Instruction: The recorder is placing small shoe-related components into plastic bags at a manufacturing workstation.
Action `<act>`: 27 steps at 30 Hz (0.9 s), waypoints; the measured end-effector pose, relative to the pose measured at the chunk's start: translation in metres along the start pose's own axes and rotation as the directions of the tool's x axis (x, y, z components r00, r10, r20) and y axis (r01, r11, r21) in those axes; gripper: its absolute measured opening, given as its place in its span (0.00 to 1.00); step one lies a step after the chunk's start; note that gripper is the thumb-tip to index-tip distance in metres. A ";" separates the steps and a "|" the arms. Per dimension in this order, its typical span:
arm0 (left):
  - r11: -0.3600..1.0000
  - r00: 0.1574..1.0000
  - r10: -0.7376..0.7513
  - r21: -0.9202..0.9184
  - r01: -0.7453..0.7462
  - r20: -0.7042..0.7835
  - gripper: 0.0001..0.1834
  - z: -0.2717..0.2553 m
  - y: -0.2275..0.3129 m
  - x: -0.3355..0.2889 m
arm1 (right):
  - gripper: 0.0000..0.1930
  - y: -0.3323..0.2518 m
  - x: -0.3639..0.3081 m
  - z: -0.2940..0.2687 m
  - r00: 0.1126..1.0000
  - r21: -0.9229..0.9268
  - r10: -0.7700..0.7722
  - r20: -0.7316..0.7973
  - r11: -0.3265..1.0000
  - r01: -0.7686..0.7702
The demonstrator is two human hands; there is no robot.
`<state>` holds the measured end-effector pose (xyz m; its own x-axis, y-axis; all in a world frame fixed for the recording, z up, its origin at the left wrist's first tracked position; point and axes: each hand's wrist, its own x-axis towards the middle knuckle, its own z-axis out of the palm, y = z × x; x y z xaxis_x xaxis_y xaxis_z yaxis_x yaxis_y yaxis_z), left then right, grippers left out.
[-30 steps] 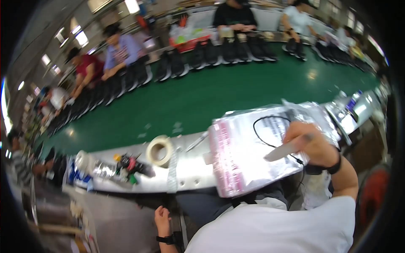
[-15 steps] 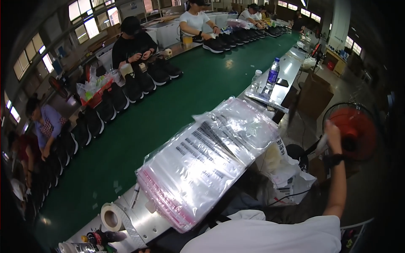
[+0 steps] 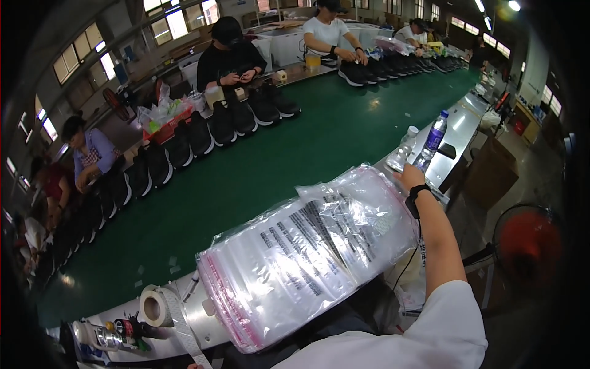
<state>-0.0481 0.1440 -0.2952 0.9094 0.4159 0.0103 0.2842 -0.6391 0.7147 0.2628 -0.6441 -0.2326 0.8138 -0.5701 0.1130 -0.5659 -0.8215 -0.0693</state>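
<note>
My right hand (image 3: 410, 178) reaches flat toward the clear plastic water bottles (image 3: 424, 147) at the tabletop's far edge. Grip unclear; left hand unseen. The stack of clear pink-edged plastic bags (image 3: 307, 252) lies at the near edge, handy.

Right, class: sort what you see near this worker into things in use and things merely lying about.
In use:
right hand, reaching along the bench
stack of clear plastic bags, beside that arm
clear plastic bottle, nearest the hand

Lying about:
tape roll
blue-capped bottle
black shoes across the green belt
red fan
</note>
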 end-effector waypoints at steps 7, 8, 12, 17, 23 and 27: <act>0.867 0.889 -0.325 -0.274 0.417 0.322 0.09 0.008 0.062 -0.006 | 0.14 0.044 -0.019 -0.037 0.979 0.553 -0.203 0.016 0.817 0.160; 0.772 0.846 -0.355 -0.386 0.505 0.397 0.11 0.008 0.071 -0.007 | 0.13 0.046 -0.041 -0.053 0.980 0.599 -0.189 0.068 0.793 0.112; 0.670 0.830 -0.295 -0.516 0.533 0.474 0.14 0.021 0.093 -0.006 | 0.11 0.064 -0.120 -0.090 0.957 0.604 -0.267 0.116 0.783 0.146; 0.608 0.848 -0.254 -0.605 0.515 0.466 0.16 0.015 0.099 -0.015 | 0.10 -0.037 -0.250 -0.105 0.558 0.779 -0.724 0.405 0.593 0.203; 0.571 0.907 -0.182 -0.710 0.412 0.379 0.08 0.021 0.103 -0.043 | 0.11 -0.200 -0.380 -0.087 -0.120 0.985 -0.979 0.163 0.155 0.070; 0.352 0.913 -0.170 -0.842 0.408 0.371 0.07 0.018 0.133 -0.063 | 0.13 -0.271 -0.445 -0.081 -0.117 0.978 -0.992 0.037 0.012 0.208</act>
<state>-0.0619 0.0217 -0.2135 0.8948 0.2481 -0.3712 0.2150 0.4892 0.8453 0.0431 -0.1672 -0.1839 0.4716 0.8816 0.0192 0.2918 -0.1354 -0.9469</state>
